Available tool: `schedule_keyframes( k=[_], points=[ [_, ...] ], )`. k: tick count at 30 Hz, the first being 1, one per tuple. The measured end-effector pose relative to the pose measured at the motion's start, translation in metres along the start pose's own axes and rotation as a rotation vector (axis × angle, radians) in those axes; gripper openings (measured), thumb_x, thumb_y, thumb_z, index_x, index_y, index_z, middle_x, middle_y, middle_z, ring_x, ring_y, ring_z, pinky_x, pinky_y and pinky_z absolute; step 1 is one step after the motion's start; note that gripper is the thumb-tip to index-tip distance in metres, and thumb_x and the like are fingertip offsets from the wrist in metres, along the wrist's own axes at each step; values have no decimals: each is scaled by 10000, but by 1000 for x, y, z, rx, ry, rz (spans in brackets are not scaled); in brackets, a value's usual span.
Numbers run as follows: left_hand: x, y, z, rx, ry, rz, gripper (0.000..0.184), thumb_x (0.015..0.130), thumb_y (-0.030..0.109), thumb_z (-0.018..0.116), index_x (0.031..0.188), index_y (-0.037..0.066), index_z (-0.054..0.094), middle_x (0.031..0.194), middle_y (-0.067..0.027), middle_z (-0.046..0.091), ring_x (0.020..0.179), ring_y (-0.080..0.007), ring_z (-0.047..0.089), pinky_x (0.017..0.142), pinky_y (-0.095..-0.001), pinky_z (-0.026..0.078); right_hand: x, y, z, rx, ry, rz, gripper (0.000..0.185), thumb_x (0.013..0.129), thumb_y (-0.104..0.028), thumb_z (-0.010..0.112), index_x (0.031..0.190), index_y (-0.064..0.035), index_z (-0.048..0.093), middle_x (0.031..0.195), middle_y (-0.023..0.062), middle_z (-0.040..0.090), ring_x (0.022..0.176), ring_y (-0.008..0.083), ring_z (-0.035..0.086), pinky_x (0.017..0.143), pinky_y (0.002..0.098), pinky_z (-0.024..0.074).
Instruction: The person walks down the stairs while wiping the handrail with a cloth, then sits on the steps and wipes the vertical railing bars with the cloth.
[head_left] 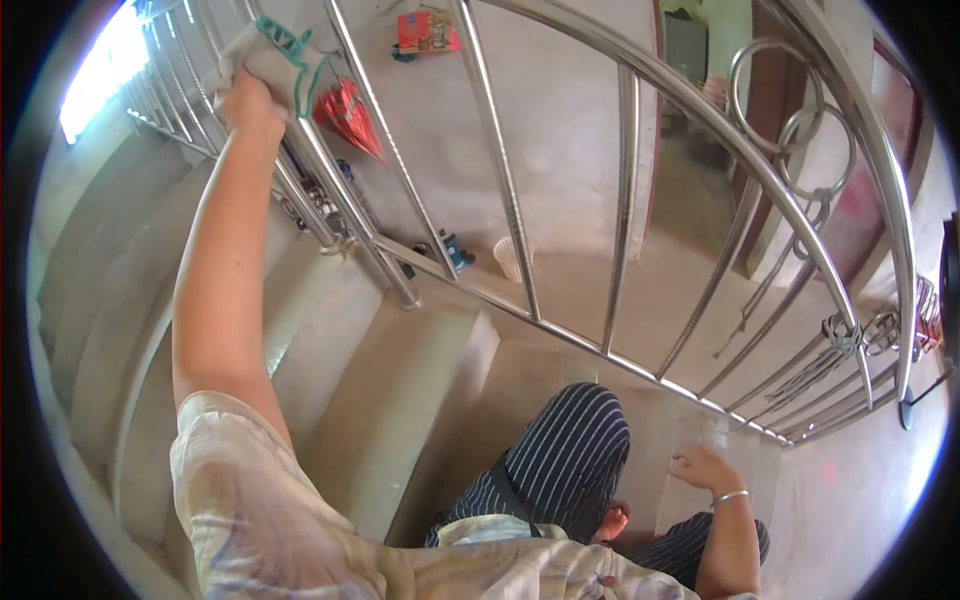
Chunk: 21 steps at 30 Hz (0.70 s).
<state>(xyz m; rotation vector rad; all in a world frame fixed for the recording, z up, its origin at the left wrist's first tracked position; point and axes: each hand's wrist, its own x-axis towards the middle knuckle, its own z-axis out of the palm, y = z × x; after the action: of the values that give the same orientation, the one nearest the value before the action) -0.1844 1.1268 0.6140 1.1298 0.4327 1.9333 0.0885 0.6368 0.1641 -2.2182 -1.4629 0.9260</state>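
My left hand is stretched far up to the railing at the upper left. Its fingers are closed on a pale cloth pressed against a steel post. Right beside the cloth is a green plastic piece, perhaps a hanger; whether my hand touches it is unclear. My right hand, with a bangle on the wrist, hangs low near my knee. Its fingers are curled in, and nothing shows in them. The steel railing runs across in front of me.
Concrete stairs lie below and to my left. Beyond the bars are a shiny red folded umbrella, a white basket and a red packet. Cords are tied to the railing at right.
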Motion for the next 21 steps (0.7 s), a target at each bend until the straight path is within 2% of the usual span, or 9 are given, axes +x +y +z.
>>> schedule_keyframes(
  k=[3, 6, 8, 9, 11, 13, 15, 17, 21],
  points=[
    [-2, 4, 0, 146, -13, 31, 312, 897, 195, 416, 1166, 36, 418, 1089, -118, 534, 992, -266, 546, 805, -398, 499, 4, 5, 3, -26, -17, 28, 405, 713, -310, 598, 973, 1, 600, 873, 191, 619, 817, 322, 592, 735, 363, 467],
    [6, -4, 29, 149, -297, 24, 347, 837, 199, 493, 1147, 44, 466, 1030, -102, 554, 908, -227, 562, 791, -351, 465, 3, 12, 8, 13, -17, 66, 412, 701, -303, 627, 1012, -36, 591, 889, 173, 612, 841, 316, 584, 748, 368, 461],
    [20, -22, 56, 253, -410, 31, 354, 836, 237, 500, 1116, 21, 484, 1044, -138, 554, 917, -274, 557, 804, -368, 431, 0, 5, 5, 26, -28, 69, 417, 698, -308, 629, 1016, -41, 592, 862, 172, 613, 825, 318, 585, 743, 374, 461],
    [20, -28, 61, 253, -410, 28, 354, 836, 237, 500, 1116, 21, 484, 1044, -138, 554, 917, -274, 557, 804, -368, 431, 0, 5, 5, 26, -31, 72, 417, 698, -308, 629, 1016, -41, 592, 862, 172, 613, 825, 318, 585, 743, 374, 461],
    [14, -45, 65, 454, -303, 218, 362, 850, 267, 489, 1075, -17, 493, 966, -125, 566, 859, -223, 541, 737, -335, 425, -2, 6, 8, -8, 1, 45, 393, 703, -299, 605, 968, -9, 609, 848, 188, 622, 779, 314, 603, 706, 351, 479],
    [-16, -54, 60, 548, -219, 335, 356, 834, 252, 511, 1049, -31, 500, 951, -154, 570, 864, -252, 544, 737, -353, 411, -1, 6, 9, -31, 9, 16, 388, 706, -301, 606, 966, -12, 610, 842, 181, 624, 778, 314, 603, 709, 355, 479],
    [-37, -74, 42, 755, -163, 518, 389, 824, 258, 512, 1091, -22, 481, 1044, -201, 543, 957, -335, 529, 798, -395, 411, 0, 3, 8, -58, 14, -17, 384, 710, -303, 606, 964, -15, 611, 837, 175, 627, 778, 313, 602, 712, 360, 479],
    [-70, -98, 16, 730, -184, 526, 349, 819, 227, 511, 1056, -27, 485, 1053, -238, 522, 990, -368, 498, 821, -412, 393, 2, -4, 6, -70, 20, -4, 376, 721, -306, 604, 967, -22, 608, 831, 167, 628, 783, 307, 602, 719, 370, 475],
    [-129, -163, -53, 794, -281, 385, 316, 830, 141, 488, 1108, -5, 454, 1041, -214, 527, 963, -328, 517, 838, -379, 380, 2, -15, -1, -70, -5, 47, 378, 730, -303, 603, 983, -22, 599, 841, 168, 628, 796, 307, 601, 732, 374, 471]
  ],
)
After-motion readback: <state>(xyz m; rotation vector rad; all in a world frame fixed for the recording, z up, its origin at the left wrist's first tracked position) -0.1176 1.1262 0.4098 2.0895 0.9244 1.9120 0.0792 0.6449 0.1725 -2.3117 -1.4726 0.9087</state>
